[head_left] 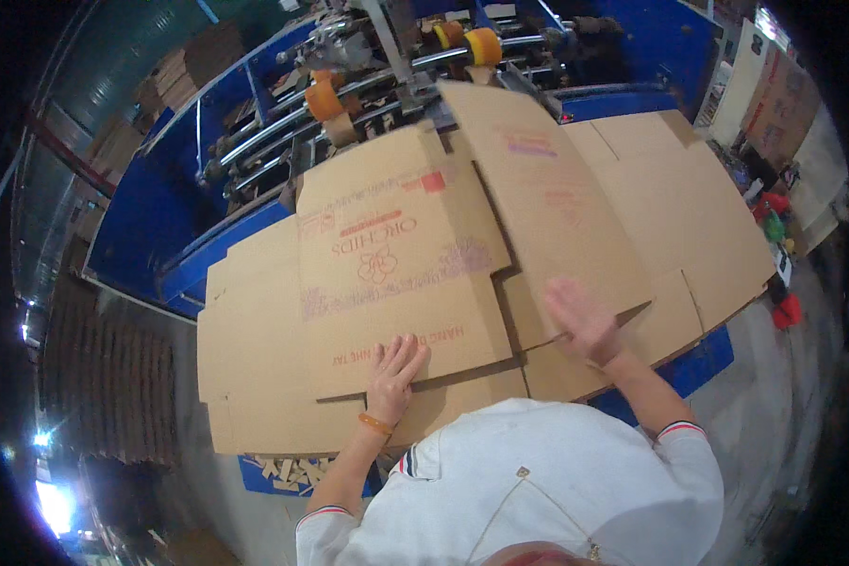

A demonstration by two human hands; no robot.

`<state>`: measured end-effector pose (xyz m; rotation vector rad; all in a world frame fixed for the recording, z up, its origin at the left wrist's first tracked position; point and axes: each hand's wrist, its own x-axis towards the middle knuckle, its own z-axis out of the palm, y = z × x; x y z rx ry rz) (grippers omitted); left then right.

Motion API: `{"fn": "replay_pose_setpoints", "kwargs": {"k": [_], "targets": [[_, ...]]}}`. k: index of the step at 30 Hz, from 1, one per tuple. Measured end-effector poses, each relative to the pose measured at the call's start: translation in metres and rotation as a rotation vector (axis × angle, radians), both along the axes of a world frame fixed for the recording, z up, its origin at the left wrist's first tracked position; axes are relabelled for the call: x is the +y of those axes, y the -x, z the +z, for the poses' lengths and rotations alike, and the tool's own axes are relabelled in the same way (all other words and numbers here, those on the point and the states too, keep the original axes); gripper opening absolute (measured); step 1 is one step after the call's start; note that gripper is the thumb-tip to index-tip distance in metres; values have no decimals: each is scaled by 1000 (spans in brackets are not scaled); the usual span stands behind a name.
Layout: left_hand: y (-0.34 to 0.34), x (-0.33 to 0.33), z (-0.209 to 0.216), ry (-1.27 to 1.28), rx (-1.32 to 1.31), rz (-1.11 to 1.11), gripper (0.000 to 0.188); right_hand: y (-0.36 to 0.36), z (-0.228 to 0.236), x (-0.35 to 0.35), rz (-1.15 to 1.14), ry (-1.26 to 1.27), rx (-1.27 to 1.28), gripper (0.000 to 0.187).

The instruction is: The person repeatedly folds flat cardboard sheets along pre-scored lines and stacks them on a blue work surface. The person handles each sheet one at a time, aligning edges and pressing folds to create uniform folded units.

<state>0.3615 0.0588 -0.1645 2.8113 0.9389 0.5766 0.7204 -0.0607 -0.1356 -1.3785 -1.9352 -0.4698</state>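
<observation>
A flattened cardboard box [387, 255] with red and purple printing and a flower drawing lies in front of me. My left hand [398, 373] rests flat on its near edge, fingers spread; an orange bangle circles the wrist. To the right, a folded cardboard panel [547, 179] stands tilted, its near corner lifted off the sheet below. My right hand [580, 321] presses on the near part of this panel with its fingers stretched out, slightly blurred. Beneath both lies a larger plain cardboard sheet [255, 330], reaching out to either side.
Beyond the cardboard stands a blue machine [151, 236] with metal shafts and orange and yellow rollers [484, 47]. Stacked cardboard [113, 377] rises on the left. A blue bin of cardboard scraps [288, 472] sits below the near left edge. Red items [785, 311] lie at the right.
</observation>
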Motion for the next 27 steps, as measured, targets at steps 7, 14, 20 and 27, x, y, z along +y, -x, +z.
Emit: {"fn": "replay_pose_setpoints", "kwargs": {"k": [7,14,20,27], "targets": [[-5,3,4,-19,-2,-11,61,17,-14,5,22,297,-309,63],[-7,13,14,31,94,-75,59,7,-8,10,105,327,-102,52],[20,88,28,491,-115,-10,62,-72,27,56,-246,436,548,34],[79,304,3,873,-282,879,75,-292,-41,127,-363,626,1589,63]]}}
